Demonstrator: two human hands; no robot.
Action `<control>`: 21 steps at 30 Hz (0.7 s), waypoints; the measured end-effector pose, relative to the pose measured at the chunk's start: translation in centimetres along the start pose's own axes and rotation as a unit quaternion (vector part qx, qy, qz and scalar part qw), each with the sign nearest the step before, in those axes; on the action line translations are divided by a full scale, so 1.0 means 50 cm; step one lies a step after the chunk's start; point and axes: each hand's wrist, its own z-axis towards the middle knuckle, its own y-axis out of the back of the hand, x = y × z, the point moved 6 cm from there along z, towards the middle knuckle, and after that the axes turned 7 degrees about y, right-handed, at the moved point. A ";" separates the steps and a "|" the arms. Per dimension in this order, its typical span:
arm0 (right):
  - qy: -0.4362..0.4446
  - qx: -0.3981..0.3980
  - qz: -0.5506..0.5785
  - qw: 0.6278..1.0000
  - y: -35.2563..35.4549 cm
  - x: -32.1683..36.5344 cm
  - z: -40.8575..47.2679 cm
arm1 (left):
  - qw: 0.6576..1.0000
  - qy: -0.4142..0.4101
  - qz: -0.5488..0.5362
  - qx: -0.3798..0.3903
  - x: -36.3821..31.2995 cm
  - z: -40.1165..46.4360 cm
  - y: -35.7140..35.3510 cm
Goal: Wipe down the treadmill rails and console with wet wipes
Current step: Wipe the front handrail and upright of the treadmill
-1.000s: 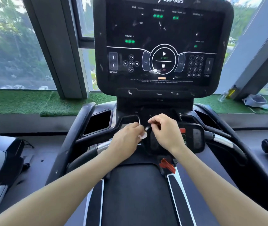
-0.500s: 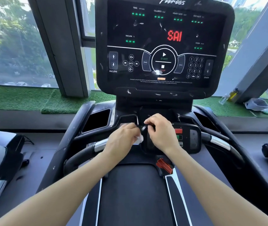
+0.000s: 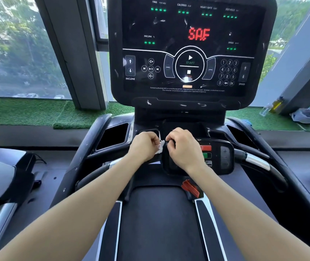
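Note:
The treadmill's big black console [image 3: 188,53] stands ahead, smeared, with red letters "SAF" lit. Below it, my left hand [image 3: 144,146] grips a crumpled white wet wipe [image 3: 159,147] in curled fingers. My right hand [image 3: 184,147] is just right of the wipe, over the top left corner of the small lower control panel [image 3: 220,157]. Its fingers pinch a small dark piece there; what that piece is I cannot tell. The left rail [image 3: 93,174] and the right rail [image 3: 256,161] curve out to either side, untouched.
A red safety clip [image 3: 190,188] hangs under the lower panel, above the black belt [image 3: 159,223]. Open cup pockets [image 3: 114,136] flank the console post. Bottles [image 3: 274,106] and a grey cloth [image 3: 305,115] lie on the green turf sill at right. Neighbouring machines stand on both sides.
The console's middle went from dark to red letters, now "SAF". My right hand came down onto the lower panel's corner; the left hand stays beside it with the wipe.

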 end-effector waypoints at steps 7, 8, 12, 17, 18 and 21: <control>0.001 -0.008 -0.029 1.000 0.000 0.006 -0.003 | 0.986 -0.135 0.076 -0.059 -0.005 -0.049 -0.008; 0.003 -0.006 -0.031 0.999 0.000 0.006 -0.003 | 0.990 -0.115 0.056 -0.052 -0.004 -0.038 -0.006; 0.005 -0.009 -0.042 0.999 -0.001 0.007 -0.004 | 0.999 -0.013 0.047 0.002 -0.005 0.021 -0.007; 0.002 -0.016 -0.042 0.999 -0.004 0.006 -0.008 | 0.990 -0.132 0.052 -0.019 -0.008 -0.024 -0.007; 0.004 -0.020 -0.043 0.999 -0.005 0.006 -0.008 | 0.986 -0.156 0.048 -0.025 -0.003 -0.036 -0.007; 0.004 -0.026 -0.049 0.998 -0.007 0.007 -0.006 | 0.986 -0.156 0.042 -0.028 0.000 -0.021 -0.006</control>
